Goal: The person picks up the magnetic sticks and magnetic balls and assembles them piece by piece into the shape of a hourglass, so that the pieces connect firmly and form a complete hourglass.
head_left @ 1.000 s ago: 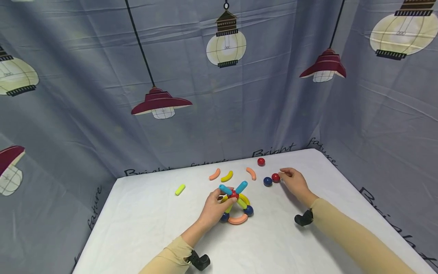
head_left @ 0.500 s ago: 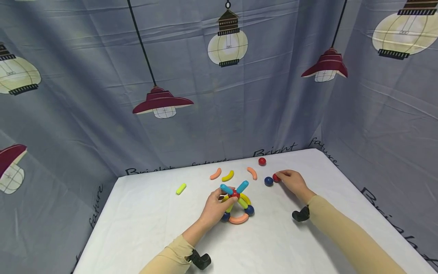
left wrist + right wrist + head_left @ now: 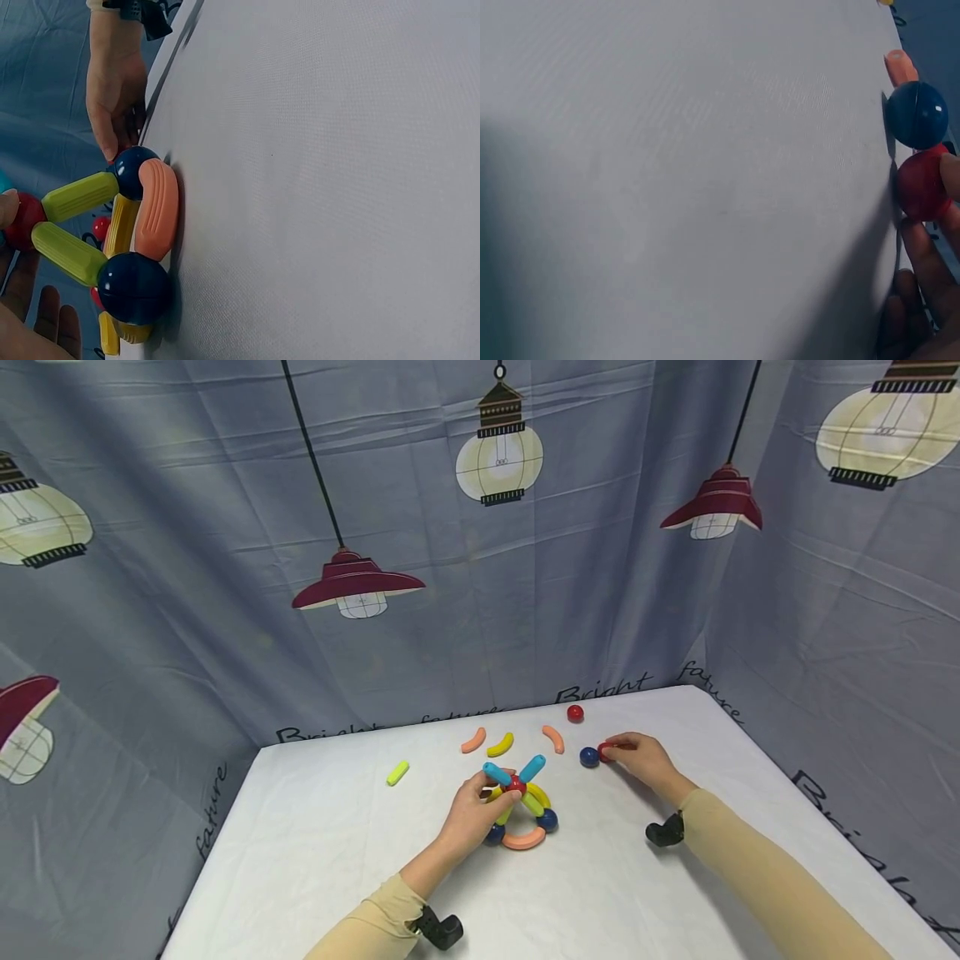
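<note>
My left hand (image 3: 470,814) grips the red ball (image 3: 514,784) at the top of a small frame of sticks and balls. Two light blue sticks (image 3: 532,768) point up from that ball, and green sticks (image 3: 71,252) slope down to dark blue balls (image 3: 134,288). An orange curved piece (image 3: 157,210) joins two of the blue balls at the base. At the right, my right hand (image 3: 647,762) pinches another red ball (image 3: 922,184) between thumb and fingers. This ball sits beside a loose dark blue ball (image 3: 916,115) on the table.
Behind the frame lie two orange curved pieces (image 3: 473,741) and a yellow one (image 3: 500,745). A short green stick (image 3: 397,773) lies to the left. One more red ball (image 3: 575,713) is near the back edge of the white table (image 3: 315,843); patterned curtains stand behind.
My right hand has moved slightly left onto the red ball, and its fingers now hold it. The left hand keeps its grip on the frame.
</note>
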The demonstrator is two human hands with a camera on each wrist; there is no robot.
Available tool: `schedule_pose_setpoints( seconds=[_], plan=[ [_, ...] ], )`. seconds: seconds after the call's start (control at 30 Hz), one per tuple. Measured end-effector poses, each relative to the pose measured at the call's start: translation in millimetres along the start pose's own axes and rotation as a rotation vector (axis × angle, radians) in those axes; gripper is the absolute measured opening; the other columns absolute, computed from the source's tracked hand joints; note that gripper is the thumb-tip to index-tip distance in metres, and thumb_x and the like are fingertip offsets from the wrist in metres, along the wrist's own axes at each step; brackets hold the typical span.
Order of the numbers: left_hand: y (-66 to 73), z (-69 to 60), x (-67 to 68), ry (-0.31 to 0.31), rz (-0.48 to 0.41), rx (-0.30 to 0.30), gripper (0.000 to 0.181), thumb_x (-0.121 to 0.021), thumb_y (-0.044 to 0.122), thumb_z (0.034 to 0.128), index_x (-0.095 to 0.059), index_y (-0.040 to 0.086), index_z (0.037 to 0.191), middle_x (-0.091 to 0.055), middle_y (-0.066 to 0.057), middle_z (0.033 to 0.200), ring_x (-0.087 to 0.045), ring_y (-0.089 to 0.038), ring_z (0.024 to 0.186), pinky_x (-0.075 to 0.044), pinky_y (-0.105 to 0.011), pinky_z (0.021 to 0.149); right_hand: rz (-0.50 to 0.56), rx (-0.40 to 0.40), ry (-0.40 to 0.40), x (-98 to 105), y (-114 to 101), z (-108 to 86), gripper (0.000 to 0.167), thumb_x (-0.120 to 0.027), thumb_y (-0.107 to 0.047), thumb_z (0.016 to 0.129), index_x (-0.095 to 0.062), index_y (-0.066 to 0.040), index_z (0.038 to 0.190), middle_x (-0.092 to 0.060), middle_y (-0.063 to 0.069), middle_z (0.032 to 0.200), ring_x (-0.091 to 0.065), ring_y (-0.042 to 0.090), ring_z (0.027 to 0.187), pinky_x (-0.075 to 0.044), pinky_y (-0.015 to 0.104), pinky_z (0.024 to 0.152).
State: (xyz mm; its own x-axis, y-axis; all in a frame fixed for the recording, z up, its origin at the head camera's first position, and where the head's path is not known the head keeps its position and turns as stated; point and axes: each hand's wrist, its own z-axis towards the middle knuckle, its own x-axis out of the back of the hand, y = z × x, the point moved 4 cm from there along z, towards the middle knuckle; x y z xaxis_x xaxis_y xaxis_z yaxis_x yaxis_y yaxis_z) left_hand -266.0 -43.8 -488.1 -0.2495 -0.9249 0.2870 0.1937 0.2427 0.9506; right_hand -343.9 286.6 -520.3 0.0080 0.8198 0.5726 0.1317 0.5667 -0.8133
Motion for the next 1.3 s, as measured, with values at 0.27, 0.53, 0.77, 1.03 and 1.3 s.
schedule_pose_setpoints(
  seconds=[0.27, 0.53, 0.77, 1.03, 1.3],
  plan=[
    [-0.4, -0.1, 0.1, -0.004, -0.003, 0.012, 0.03, -0.071, 0.036, 0.0972, -0.068, 0.018, 0.121, -0.064, 0.002, 0.126, -0.054, -0.025, 0.123, -0.045, -0.048, 0.106, -0.019, 0.072, 0.014, 6.8, 5.2, -4.9, 0.049, -0.069, -0.028, 0.099, -0.059, 0.001, 0.137, -0.062, 0.024, 0.128, -0.057, 0.037, 0.117, -0.047, 0.05, 0.099],
    [-1.3, -2.7, 2.3, 0.009, -0.029, 0.017, 0.03, -0.067, 0.04, 0.0998, -0.068, 0.02, 0.122, -0.064, 0.003, 0.133, -0.056, -0.026, 0.12, -0.053, -0.038, 0.092, -0.002, 0.051, 0.044, 12.6, 8.3, -5.9, 0.053, -0.066, -0.025, 0.101, -0.053, 0.005, 0.142, -0.058, 0.028, 0.134, -0.055, 0.04, 0.122, -0.046, 0.053, 0.104],
    [0.4, -3.1, 6.7, 0.041, -0.104, -0.004, 0.028, -0.066, 0.037, 0.1012, -0.07, 0.018, 0.121, -0.065, 0.0, 0.135, -0.06, -0.02, 0.118, -0.053, -0.03, 0.094, 0.136, 0.093, 0.081, 22.9, -21.0, -9.1, 0.062, -0.067, -0.04, 0.1, -0.051, -0.002, 0.146, -0.054, 0.023, 0.14, -0.05, 0.037, 0.128, -0.045, 0.05, 0.103],
    [2.8, -2.5, 7.6, 0.045, -0.14, -0.007, 0.037, -0.066, 0.037, 0.1012, -0.068, 0.014, 0.13, -0.066, 0.0, 0.134, -0.06, -0.017, 0.122, -0.052, -0.025, 0.096, 0.213, 0.214, -0.028, 9.5, -92.1, -20.1, 0.06, -0.072, -0.048, 0.094, -0.059, -0.014, 0.142, -0.06, 0.013, 0.138, -0.054, 0.035, 0.128, -0.041, 0.058, 0.109],
    [5.2, -1.0, 8.2, 0.053, -0.086, 0.026, 0.038, -0.064, 0.041, 0.1017, -0.068, 0.02, 0.133, -0.068, 0.002, 0.124, -0.062, -0.017, 0.112, -0.054, -0.027, 0.091, 0.176, 0.371, -0.262, -18.5, -160.4, -44.4, 0.049, -0.074, -0.044, 0.094, -0.065, -0.02, 0.136, -0.067, 0.006, 0.126, -0.063, 0.026, 0.109, -0.054, 0.039, 0.081]
  ],
)
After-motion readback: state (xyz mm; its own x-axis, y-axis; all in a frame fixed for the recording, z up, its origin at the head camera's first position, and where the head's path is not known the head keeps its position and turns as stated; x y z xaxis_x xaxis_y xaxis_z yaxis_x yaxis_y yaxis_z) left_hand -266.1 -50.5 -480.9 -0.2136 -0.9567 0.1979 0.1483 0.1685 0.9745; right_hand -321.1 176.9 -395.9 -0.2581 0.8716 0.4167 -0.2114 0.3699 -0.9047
